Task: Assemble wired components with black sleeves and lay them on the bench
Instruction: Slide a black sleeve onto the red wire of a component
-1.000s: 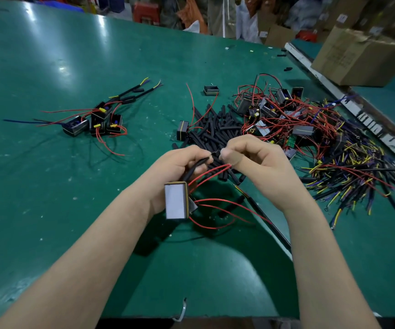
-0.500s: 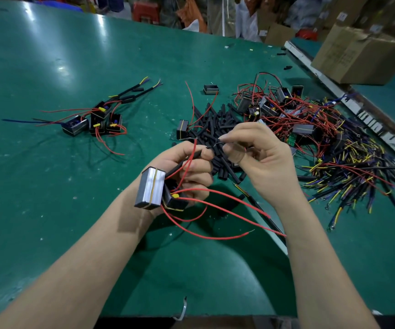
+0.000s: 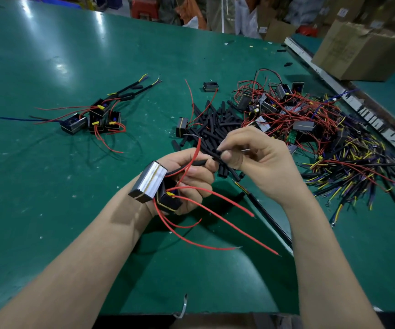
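My left hand (image 3: 191,176) grips a small transformer-like wired component (image 3: 149,185) with a silvery taped face; several red wires (image 3: 215,210) trail down from it. The same hand's thumb and fingers also pinch a black sleeve (image 3: 198,162) that lies over one lead. My right hand (image 3: 258,157) pinches the far end of that sleeve and the wire tip between thumb and forefinger. Both hands hover above the green bench (image 3: 49,186), just in front of the pile of loose black sleeves (image 3: 217,124).
Finished components with sleeved leads (image 3: 96,117) lie at the left. A tangle of unsleeved components and red wires (image 3: 286,110) and yellow-blue wires (image 3: 357,167) fills the right. A lone black part (image 3: 210,86) sits behind. Cardboard box (image 3: 362,48) at far right.
My left hand has turned the component so its silvery face tilts up and left, and the red wires have swung out below. My right hand rose slightly and kept its pinch.
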Demonstrator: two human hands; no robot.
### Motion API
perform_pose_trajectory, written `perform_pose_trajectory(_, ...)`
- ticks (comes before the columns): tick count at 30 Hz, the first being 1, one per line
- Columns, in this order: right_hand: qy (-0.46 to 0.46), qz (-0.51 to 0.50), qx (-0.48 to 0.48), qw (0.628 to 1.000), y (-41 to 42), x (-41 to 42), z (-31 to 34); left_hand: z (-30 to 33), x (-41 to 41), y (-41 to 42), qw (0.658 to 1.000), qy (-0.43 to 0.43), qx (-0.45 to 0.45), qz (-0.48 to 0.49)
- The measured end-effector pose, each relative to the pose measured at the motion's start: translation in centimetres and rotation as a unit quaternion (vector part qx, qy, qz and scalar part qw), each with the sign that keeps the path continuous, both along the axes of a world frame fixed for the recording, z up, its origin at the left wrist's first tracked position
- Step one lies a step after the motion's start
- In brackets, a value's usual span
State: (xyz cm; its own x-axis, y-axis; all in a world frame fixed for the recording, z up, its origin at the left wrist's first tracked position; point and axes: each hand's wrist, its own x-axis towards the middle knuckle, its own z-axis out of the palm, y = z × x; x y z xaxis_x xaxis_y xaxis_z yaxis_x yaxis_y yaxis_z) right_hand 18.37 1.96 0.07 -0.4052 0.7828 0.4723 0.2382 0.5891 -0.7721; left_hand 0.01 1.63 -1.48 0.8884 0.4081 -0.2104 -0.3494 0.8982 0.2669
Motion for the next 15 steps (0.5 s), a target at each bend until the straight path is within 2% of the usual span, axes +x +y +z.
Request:
perform_pose_trajectory(5, -0.075, 0.006, -0.068, 0.995, -0.1, 0.6, 0.0, -0.1, 0.0, 0.1, 1.000, 0.006, -0.016, -0.016)
perform_pose_trajectory(7, -0.090, -0.009, -0.110, 0.990, 0.0, 0.5, -0.2, 0.3, 0.3, 0.1, 0.992, 0.103, 0.066, 0.031)
perform_pose_trajectory(8, -0.102, -0.022, -0.123, 0.987, 0.0, 0.4, -0.4, 0.4, 0.4, 0.0, 0.972, 0.185, 0.132, 0.065)
perform_pose_trajectory(9, -0.118, -0.038, -0.133, 0.983, 0.1, 0.3, -0.5, 0.3, 0.5, -0.1, 0.935, 0.268, 0.203, 0.108)
perform_pose_trajectory(11, -0.135, -0.054, -0.177, 0.973, 0.2, 0.0, -0.7, 0.0, 0.7, -0.5, 0.840, 0.377, 0.332, 0.205)
perform_pose_trajectory(13, -0.099, -0.038, -0.258, 0.960, 0.2, -0.1, -0.6, -0.1, 0.9, -1.0, 0.770, 0.401, 0.419, 0.266)
perform_pose_trajectory(15, -0.021, 0.000, -0.327, 0.945, 0.0, -0.3, -0.3, 0.2, 1.0, -1.1, 0.752, 0.395, 0.445, 0.284)
